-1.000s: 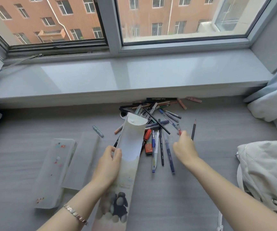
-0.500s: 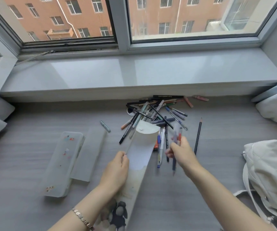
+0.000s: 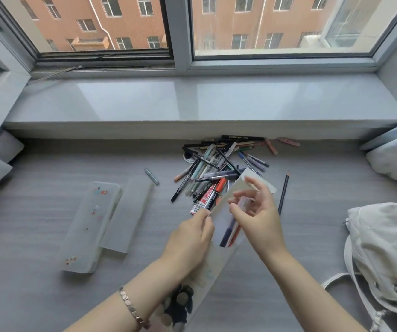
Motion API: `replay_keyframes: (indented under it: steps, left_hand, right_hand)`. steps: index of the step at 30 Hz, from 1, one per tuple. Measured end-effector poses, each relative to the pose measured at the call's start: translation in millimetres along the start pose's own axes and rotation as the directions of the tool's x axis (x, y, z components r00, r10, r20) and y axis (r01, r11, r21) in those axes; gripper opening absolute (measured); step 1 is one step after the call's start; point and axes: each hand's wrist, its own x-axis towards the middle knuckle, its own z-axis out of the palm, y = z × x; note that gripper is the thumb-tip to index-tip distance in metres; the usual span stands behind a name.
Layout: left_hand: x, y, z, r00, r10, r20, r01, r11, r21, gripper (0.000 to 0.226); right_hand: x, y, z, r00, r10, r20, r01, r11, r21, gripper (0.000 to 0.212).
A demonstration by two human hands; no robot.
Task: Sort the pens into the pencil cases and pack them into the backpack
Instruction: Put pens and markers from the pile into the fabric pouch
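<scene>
A person sits at a matte grey, wood-grain surface (image 3: 49,188) that runs below a glossy pale window sill (image 3: 192,101).

At far left a flat, frosted plastic pencil case (image 3: 89,226) with rounded corners and small coloured stickers lies closed. A plain frosted slab (image 3: 128,212) of like length touches its right side. What either holds cannot be told. Just beyond them is a short grey-blue pen (image 3: 152,176), lying alone.

In the middle, under the sill's edge, sits a loose heap of pens (image 3: 214,168): thin barrels in black, grey, mint and one orange-capped marker, crossing one another.

Nearer the viewer, the left hand (image 3: 190,240), with a metal link bracelet (image 3: 130,307) at the wrist, pinches the left edge of a tall, smooth white pencil case (image 3: 221,204). The case is tilted with its open mouth towards the heap, and a dark cartoon figure is printed near its base. Two pens (image 3: 228,232), one dark blue and one red, stand inside it.

The right hand (image 3: 257,212) is over the mouth, fingers spread and half curled. It is blurred, so I cannot tell whether it grips anything.

Right of the case lies a slim dark pencil (image 3: 283,192), apart from the heap. A wide stretch of the surface separates it from a crumpled cream canvas backpack (image 3: 384,248) at the right edge.
</scene>
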Motion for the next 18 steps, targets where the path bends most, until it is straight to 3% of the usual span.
replay_keyframes:
  steps: [2, 4, 6, 8, 11, 13, 15, 18]
  left_hand:
    - [2.1, 1.0, -1.4, 1.0, 0.004, -0.008, -0.004, 1.0, -0.008, 0.024]
    - [6.1, 0.3, -1.6, 0.999, 0.027, -0.017, -0.027, 1.0, 0.007, 0.025]
    - [12.0, -2.4, -2.4, 0.999, 0.015, -0.028, -0.015, 1.0, -0.016, 0.024]
    - [20.5, -9.5, -6.4, 0.997, -0.036, -0.062, 0.032, 0.998, -0.061, 0.023]
    - [34.3, -22.3, -20.1, 0.977, -0.137, -0.166, 0.119, 0.986, -0.116, 0.024]
    - [43.9, -33.3, -32.6, 0.942, -0.221, -0.253, 0.188, 0.971, -0.15, 0.025]
    - [50.6, -44.2, -43.3, 0.911, -0.275, -0.308, 0.227, 0.957, -0.181, 0.024]
    - [53.8, -57.7, -53.4, 0.899, -0.294, -0.324, 0.245, 0.952, -0.183, 0.027]
  right_hand:
    - [3.6, 5.8, -0.8, 0.986, -0.162, 0.048, 0.169, 0.93, -0.326, 0.038]
    - [8.9, 14.9, -0.1, 0.961, -0.228, 0.154, 0.275, 0.785, -0.555, 0.028]
    - [16.6, 21.5, 2.4, 0.929, -0.253, 0.272, 0.371, 0.603, -0.707, 0.031]
    - [29.2, 19.3, 5.6, 0.889, -0.345, 0.301, 0.452, 0.554, -0.699, 0.027]
    - [59.3, 10.0, 12.5, 0.861, -0.467, 0.201, 0.489, 0.654, -0.577, 0.014]
    - [87.8, 12.6, 20.0, 0.921, -0.352, 0.168, 0.368, 0.642, -0.673, 0.017]
    - [109.2, 28.0, 31.9, 0.974, -0.097, 0.202, 0.224, 0.5, -0.836, 0.025]
    - [121.7, 44.4, 50.4, 0.942, 0.046, 0.332, 0.313, 0.23, -0.921, 0.026]
